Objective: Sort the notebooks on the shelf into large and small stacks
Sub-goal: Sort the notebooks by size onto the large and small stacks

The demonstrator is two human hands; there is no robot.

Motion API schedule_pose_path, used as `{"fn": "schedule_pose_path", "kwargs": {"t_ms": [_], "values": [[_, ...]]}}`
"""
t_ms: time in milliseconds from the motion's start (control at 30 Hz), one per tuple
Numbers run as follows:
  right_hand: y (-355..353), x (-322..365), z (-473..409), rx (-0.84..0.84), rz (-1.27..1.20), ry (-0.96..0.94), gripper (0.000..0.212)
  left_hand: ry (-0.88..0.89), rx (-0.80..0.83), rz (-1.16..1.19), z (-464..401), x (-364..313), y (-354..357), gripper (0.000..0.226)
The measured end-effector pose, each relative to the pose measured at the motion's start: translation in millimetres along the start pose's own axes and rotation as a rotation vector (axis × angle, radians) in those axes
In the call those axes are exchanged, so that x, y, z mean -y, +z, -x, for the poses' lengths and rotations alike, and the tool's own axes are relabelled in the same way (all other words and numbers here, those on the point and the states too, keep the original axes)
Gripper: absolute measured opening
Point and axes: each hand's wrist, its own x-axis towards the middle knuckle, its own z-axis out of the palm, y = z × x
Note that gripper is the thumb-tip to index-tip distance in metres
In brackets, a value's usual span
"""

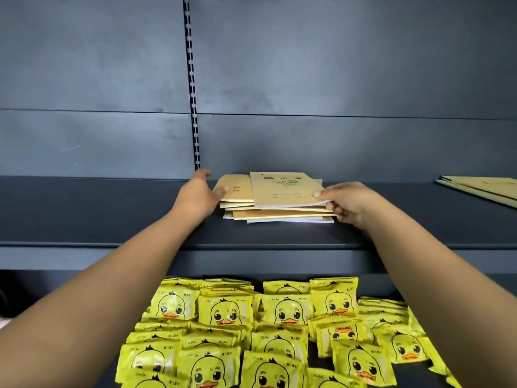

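While the messy stack of tan paper notebooks [277, 204] sits on the dark metal shelf [112, 214], your right hand [347, 204] pinches its top notebook [282, 190]; your left hand [197, 196] touches the stack's left side, fingers relaxed.

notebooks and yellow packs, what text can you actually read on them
"CKdk": on the yellow duck packs, lower shelf.
Top notebook: heading of Chinese characters, too blurred to read.
Its form lines, and those on the smaller notebook: too small.
Small Chinese print on the packs: unreadable.
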Motion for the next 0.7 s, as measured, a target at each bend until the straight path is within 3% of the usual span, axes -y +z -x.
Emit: {"fn": "schedule_pose_path", "kwargs": {"t_ms": [100, 167, 267, 467, 533, 633, 700], "values": [[-12.6, -8.3, 20.0, 0.027, -0.154, -0.017, 0.014, 0.029, -0.036, 0.045, 14.5, 4.0, -9.4, 0.051], [-24.5, -13.7, 35.2, 0.105, -0.214, -0.003, 0.007, 0.054, -0.043, 0.078, 31.8, 10.6, -18.6, 0.05], [-31.3, -11.7, 52.2, 0.248, -0.273, 0.076, 0.013, 0.052, -0.018, 0.165, 55.9, 18.6, -29.8, 0.056], [-3.3, 0.9, 50.2, 0.282, -0.109, 0.155, 0.004, -0.218, 0.126, 0.298, 50.6, 8.7, -37.5, 0.072], [-1.8, 1.5, 52.4, 0.276, -0.06, 0.123, 0.003, -0.228, 0.19, 0.37, 51.6, 11.7, -43.0, 0.06], [-13.7, -5.4, 58.5, 0.249, -0.111, 0.081, 0.007, -0.211, 0.323, 0.376, 66.0, 17.1, -59.2, 0.026], [-19.9, -11.2, 63.8, 0.245, -0.128, 0.062, 0.008, -0.223, 0.42, 0.386, 79.5, 25.6, -70.1, 0.022]]}}
